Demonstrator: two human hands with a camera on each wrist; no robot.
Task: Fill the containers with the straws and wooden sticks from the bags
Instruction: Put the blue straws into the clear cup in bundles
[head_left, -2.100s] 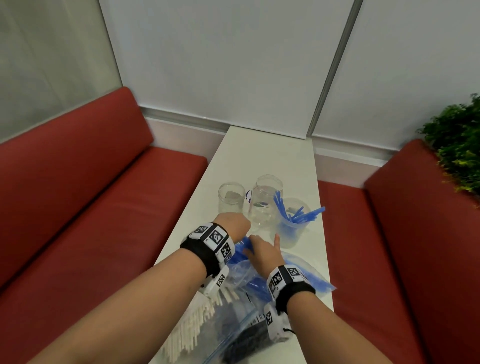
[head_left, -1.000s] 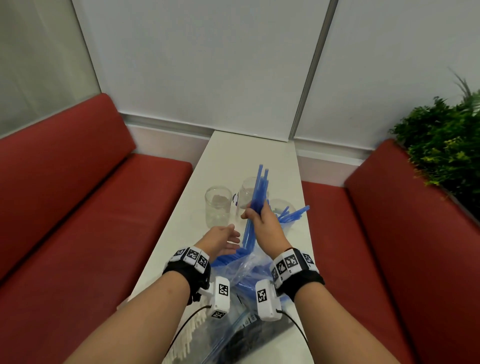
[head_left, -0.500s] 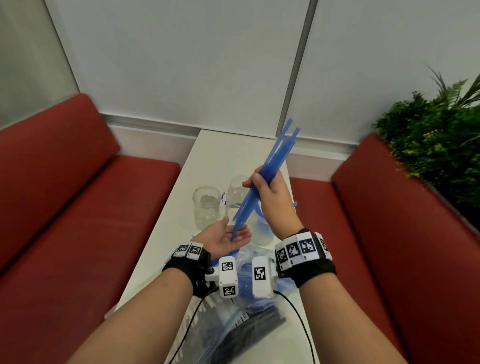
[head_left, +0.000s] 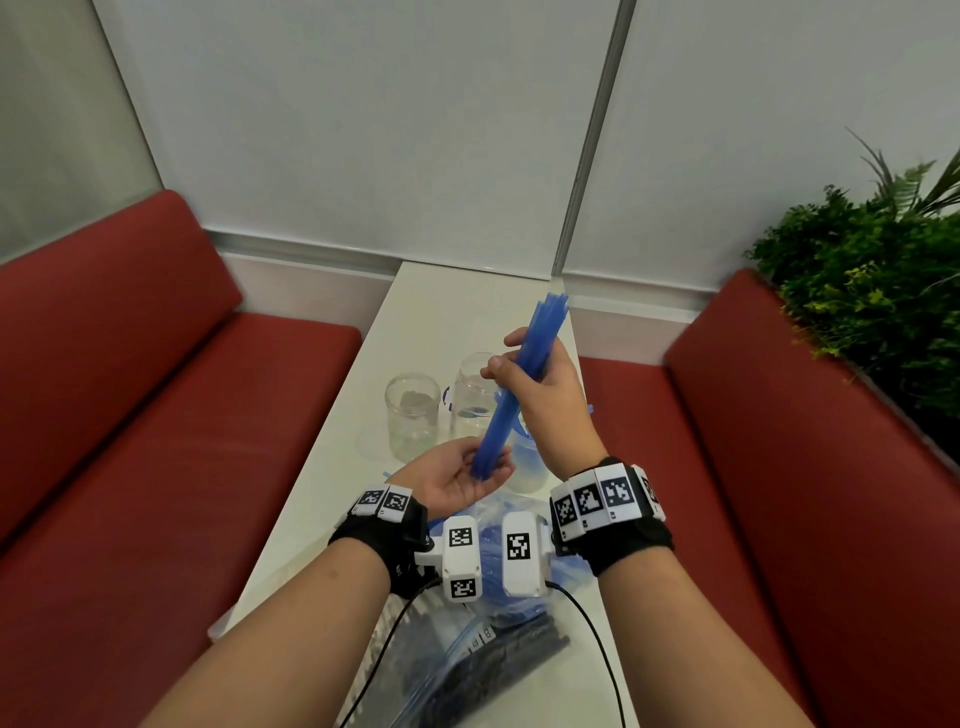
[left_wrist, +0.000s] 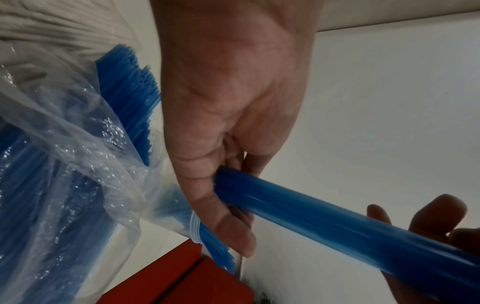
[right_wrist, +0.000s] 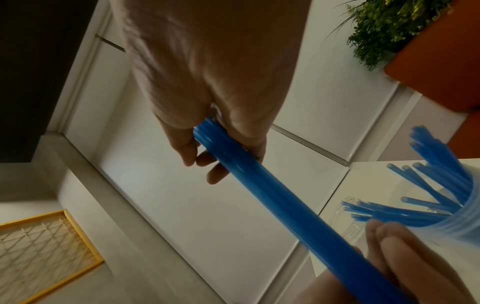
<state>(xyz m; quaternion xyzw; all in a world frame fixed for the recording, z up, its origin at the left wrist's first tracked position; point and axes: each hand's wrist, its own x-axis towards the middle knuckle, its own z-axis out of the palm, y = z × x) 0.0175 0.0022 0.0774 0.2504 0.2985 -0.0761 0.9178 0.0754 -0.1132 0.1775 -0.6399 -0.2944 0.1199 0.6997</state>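
White table (head_left: 447, 306): right hand (head_left: 545, 395) clasps blue straws (head_left: 524, 374), ends on left palm (head_left: 457, 480).

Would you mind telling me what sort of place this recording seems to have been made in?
It looks like a booth seat, probably in a café or an office lounge: a narrow white table runs between two red cushioned benches, with a leafy green plant behind the right one.

A narrow white table (head_left: 457, 301) runs ahead of me to pale wall panels (head_left: 363, 130) split by a grey upright strip (head_left: 592, 135). Red padded benches (head_left: 156, 415) flank it on both sides. Green plants (head_left: 872, 280) stand behind the right bench.
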